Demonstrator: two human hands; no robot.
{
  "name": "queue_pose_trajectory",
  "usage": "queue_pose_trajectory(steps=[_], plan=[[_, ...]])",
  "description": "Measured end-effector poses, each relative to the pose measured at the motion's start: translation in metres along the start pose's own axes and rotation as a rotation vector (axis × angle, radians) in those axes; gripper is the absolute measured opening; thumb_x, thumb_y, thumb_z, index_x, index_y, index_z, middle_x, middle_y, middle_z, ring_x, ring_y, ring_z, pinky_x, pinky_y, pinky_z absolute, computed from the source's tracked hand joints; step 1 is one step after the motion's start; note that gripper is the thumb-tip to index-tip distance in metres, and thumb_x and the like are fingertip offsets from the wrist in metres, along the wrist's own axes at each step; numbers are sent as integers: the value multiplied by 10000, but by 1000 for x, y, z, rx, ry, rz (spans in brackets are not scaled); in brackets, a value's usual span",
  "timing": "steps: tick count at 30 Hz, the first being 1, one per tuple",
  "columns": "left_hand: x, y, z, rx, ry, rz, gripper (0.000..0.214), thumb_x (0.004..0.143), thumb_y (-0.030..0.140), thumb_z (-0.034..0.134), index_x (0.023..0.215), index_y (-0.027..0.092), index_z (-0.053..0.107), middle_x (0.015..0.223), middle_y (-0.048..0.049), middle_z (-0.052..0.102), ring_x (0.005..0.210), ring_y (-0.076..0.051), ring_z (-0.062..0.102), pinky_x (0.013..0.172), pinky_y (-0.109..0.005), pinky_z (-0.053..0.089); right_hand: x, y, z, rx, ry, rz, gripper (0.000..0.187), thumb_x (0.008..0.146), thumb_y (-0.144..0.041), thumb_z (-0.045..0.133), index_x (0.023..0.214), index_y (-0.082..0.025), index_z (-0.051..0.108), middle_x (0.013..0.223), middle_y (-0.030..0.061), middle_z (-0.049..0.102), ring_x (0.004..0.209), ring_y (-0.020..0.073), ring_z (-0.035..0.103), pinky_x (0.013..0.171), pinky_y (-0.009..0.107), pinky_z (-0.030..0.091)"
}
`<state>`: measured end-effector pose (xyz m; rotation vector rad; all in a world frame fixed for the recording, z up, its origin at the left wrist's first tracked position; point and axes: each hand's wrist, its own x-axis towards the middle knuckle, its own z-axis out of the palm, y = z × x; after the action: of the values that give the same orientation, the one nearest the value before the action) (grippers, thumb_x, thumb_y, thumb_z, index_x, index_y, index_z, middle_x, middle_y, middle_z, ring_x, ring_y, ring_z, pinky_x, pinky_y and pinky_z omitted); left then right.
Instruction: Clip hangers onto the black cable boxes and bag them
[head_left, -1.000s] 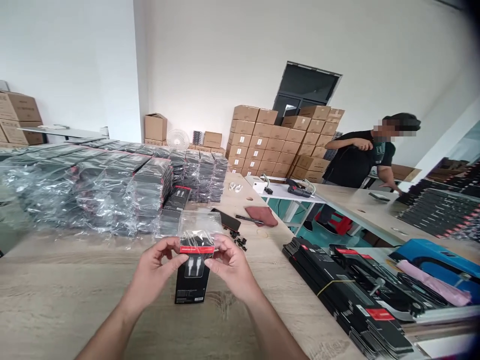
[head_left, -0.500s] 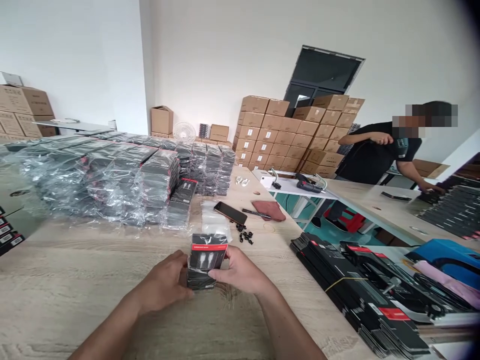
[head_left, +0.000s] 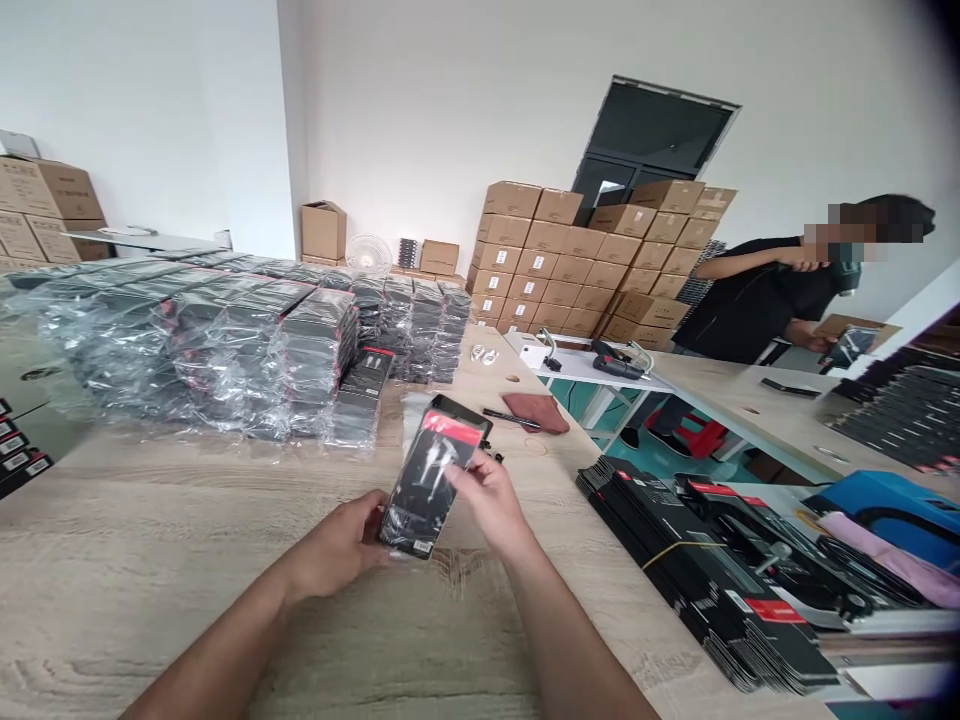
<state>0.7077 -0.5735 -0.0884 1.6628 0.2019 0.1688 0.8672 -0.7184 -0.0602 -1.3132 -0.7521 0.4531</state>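
A black cable box (head_left: 420, 500) with a red band and pictured white connectors is tilted up over the wooden table, its front facing me. My left hand (head_left: 337, 545) is closed on its lower left edge. My right hand (head_left: 491, 505) grips its right side, thumb across the front. Behind the box lie a phone (head_left: 480, 418), mostly hidden, and a white translucent sheet. Small black clips beside my right hand are largely covered. Left of them stand rows of plastic-wrapped black boxes (head_left: 255, 350), with one bare-looking box (head_left: 365, 378) leaning at their near end.
Right of my arm, flat black cartons (head_left: 660, 560) lie bundled with a yellow band. A pen (head_left: 510, 418) and a brown cloth (head_left: 536, 412) lie near the table's right edge. Across the gap, a co-worker (head_left: 742, 300) holds a dark handheld tool and a package. Brown cartons (head_left: 555, 260) are stacked behind.
The box has been raised and tilted so its whole front shows, now covering much of the phone. My left hand has closed on its lower edge. The co-worker has lifted a package.
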Motion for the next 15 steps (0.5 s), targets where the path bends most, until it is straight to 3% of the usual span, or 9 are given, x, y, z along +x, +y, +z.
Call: queue_pose_trajectory(steps=[2,5,10,13,15], plan=[[-1,6,-3,-29,-85,-41,504,663,256,691,1147,148,598,824,-43,663,763,-176,594,686,-258,446,6,6,-7,131,148,19,292,699,-374,725,931,-203,677,897,30,704,736,163,625,695,281,500],[-2,14,-4,-109,-122,-87,470,715,357,678,1132,154,597,844,-42,651,687,-136,568,582,-214,406,12,10,-13,289,229,71,307,683,-385,736,904,-183,672,814,30,700,640,139,604,576,240,483],[4,13,18,-177,-21,-115,383,724,491,666,727,109,646,627,-24,610,477,-87,474,428,-197,310,13,11,-13,398,235,126,287,667,-373,758,854,-175,667,795,23,702,608,121,602,534,222,478],[10,15,31,-453,64,-84,336,723,436,696,703,108,624,632,-42,631,508,-105,536,471,-210,402,13,11,-13,419,211,129,297,681,-409,748,857,-187,661,794,18,701,621,126,610,518,220,471],[15,24,29,-608,149,-31,279,734,375,707,737,110,618,664,-53,652,551,-118,582,508,-218,459,14,12,-12,421,186,113,325,693,-460,728,865,-194,655,775,17,690,623,127,607,484,208,448]])
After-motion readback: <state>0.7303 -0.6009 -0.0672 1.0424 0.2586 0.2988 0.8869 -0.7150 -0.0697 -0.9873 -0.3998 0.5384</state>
